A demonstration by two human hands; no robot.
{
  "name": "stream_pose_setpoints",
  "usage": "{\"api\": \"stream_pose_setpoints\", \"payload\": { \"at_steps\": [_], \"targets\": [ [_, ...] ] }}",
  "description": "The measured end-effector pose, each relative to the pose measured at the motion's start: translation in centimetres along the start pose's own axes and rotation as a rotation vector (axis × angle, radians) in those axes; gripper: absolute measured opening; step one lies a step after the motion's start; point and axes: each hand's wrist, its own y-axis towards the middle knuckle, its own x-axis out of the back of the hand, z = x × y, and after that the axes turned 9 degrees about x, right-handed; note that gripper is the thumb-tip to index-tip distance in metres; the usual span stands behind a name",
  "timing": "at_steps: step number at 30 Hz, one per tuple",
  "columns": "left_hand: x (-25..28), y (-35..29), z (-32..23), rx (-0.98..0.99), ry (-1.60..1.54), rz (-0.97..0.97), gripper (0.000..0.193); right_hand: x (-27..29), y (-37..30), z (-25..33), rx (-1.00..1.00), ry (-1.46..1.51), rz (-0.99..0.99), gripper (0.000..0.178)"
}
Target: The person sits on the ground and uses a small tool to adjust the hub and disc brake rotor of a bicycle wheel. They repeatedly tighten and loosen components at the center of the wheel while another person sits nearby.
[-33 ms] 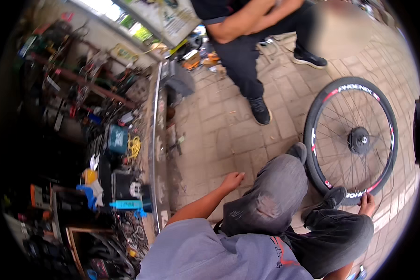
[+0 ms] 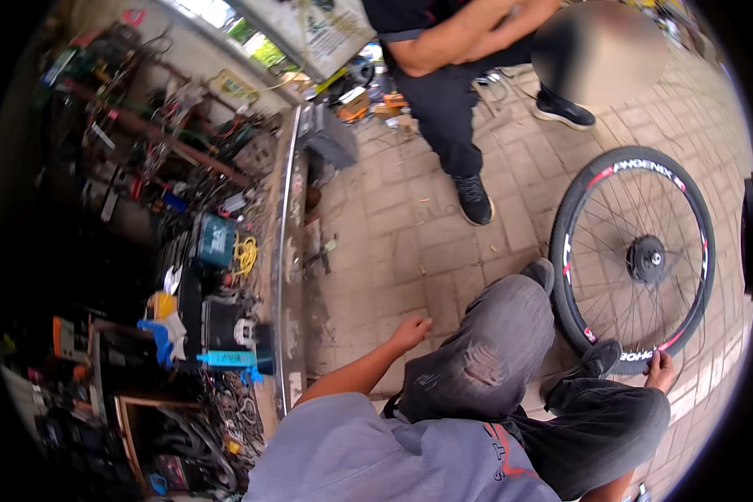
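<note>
A bicycle wheel (image 2: 566, 294) is on the right, in front of my feet, its face turned up toward me. It has a black tyre, a dark rim with red and white decals, thin spokes and a black hub (image 2: 646, 259). At the tyre's near edge, the fingers of my right hand (image 2: 659, 371) are closed on it. One of my shoes (image 2: 601, 358) overlaps the tyre beside that hand. My left hand (image 2: 410, 333) hangs over the paving next to my torn-kneed left trouser leg (image 2: 489, 343). Its fingers are curled, and nothing shows in them.
Another person (image 2: 443, 109) sits opposite with forearms crossed. A metal-edged ledge (image 2: 284, 243) runs along the left. Beyond it are a blue-green box (image 2: 217, 241), yellow cord (image 2: 244, 256), a light-blue packet (image 2: 227, 358) and cluttered tools. A grey box (image 2: 330, 138) stands by the ledge.
The whole view has shifted slightly, so the scene sits a little lower and further right. My right hand stays on the tyre, and my left hand keeps its place beside the knee.
</note>
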Motion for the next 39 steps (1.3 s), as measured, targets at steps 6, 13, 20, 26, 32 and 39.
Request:
{"api": "stream_pose_setpoints", "payload": {
  "at_steps": [6, 13, 20, 26, 32, 39],
  "targets": [
    [1.5, -7.0, 16.7, 0.246, -0.104, -0.027, 0.043, -3.7, 6.1, -0.5, 0.073, 0.019, -0.032, 0.056],
    [-3.6, -6.3, 19.9, 0.176, 0.202, 0.178, 0.047, -1.9, 5.6, 2.1, 0.381, -0.444, 0.536, 0.035],
    [-3.6, -2.1, 21.4, -0.195, -0.034, 0.037, 0.041, -2.4, 5.8, 19.5, 0.26, -0.046, 0.403, 0.029],
    [12.3, -2.6, 5.4, -0.144, -0.194, -0.274, 0.039, -9.4, -3.3, 36.8, 1.182, -0.381, 0.498, 0.026],
    [21.1, -13.9, -19.3, -0.621, -0.346, -0.282, 0.024, -16.7, -4.3, 38.4, 1.122, -0.561, 1.222, 0.037],
    [16.7, -14.5, -28.2, -1.208, 0.358, 0.075, 0.034, -14.6, 5.8, 37.5, 0.396, -0.791, 1.211, 0.04]
  ]
}}
